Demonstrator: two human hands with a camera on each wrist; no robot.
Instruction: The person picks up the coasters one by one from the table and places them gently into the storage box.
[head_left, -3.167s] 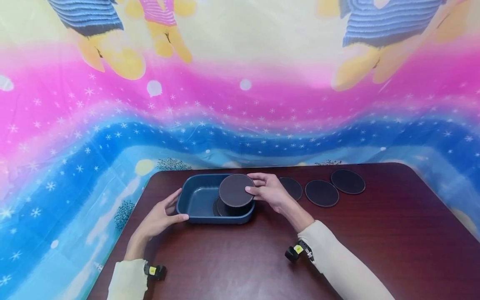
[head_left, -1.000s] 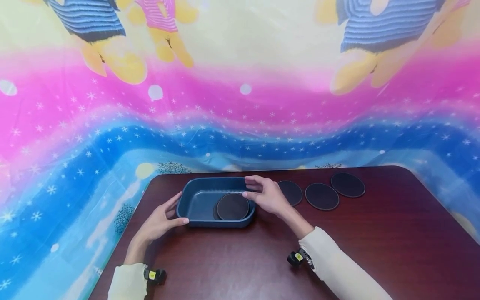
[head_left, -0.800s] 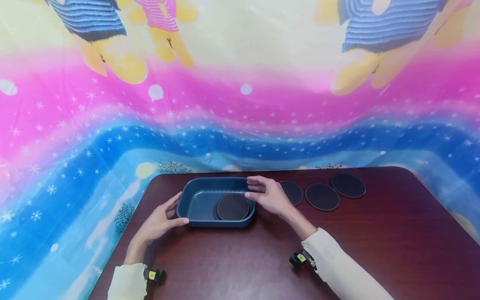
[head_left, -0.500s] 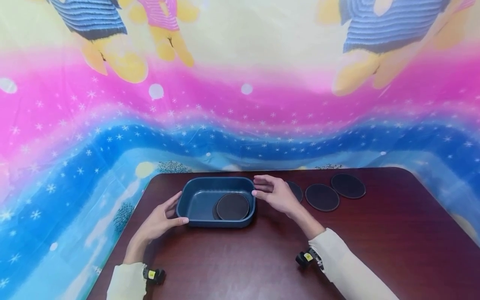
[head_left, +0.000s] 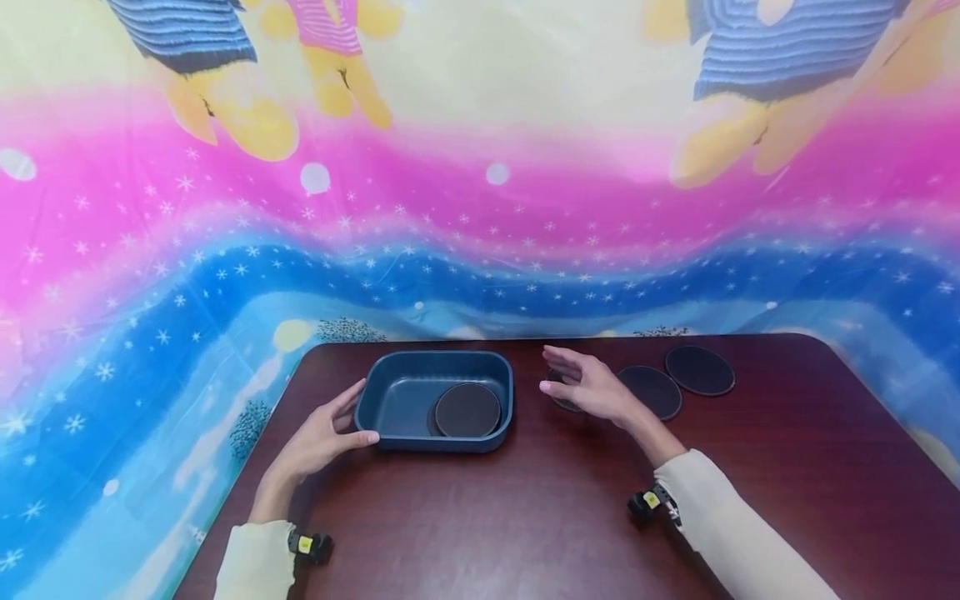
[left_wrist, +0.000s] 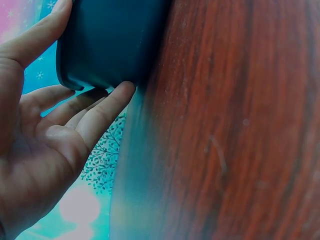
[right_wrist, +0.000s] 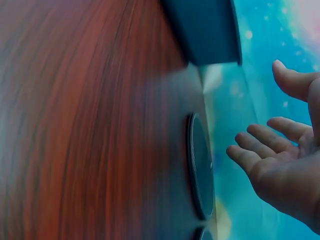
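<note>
A dark blue-grey rectangular box [head_left: 438, 444] without a lid stands at the back left of the table. Inside its right half lies a dark round coaster [head_left: 467, 410], overlapping another coaster beneath it. My left hand [head_left: 322, 437] touches the box's left end, its thumb at the front corner and its extended fingertips against the end wall. To the right of the box, my right hand [head_left: 596, 387] hovers with spread fingers and holds nothing. A coaster [head_left: 564, 403] lies below it, partly hidden by the hand; the right wrist view shows this coaster [right_wrist: 202, 167] edge-on, apart from the fingers.
Farther right on the brown table [head_left: 480, 525] lie two more coasters, one partly behind the right wrist [head_left: 656, 392] and one near the back edge [head_left: 700, 371]. A colourful printed cloth [head_left: 480, 250] hangs around the table's back and sides.
My right hand lowered a coaster onto the one in the box and let it go. It then moved right, off the box, over the nearest loose coaster. My left hand stayed at the box.
</note>
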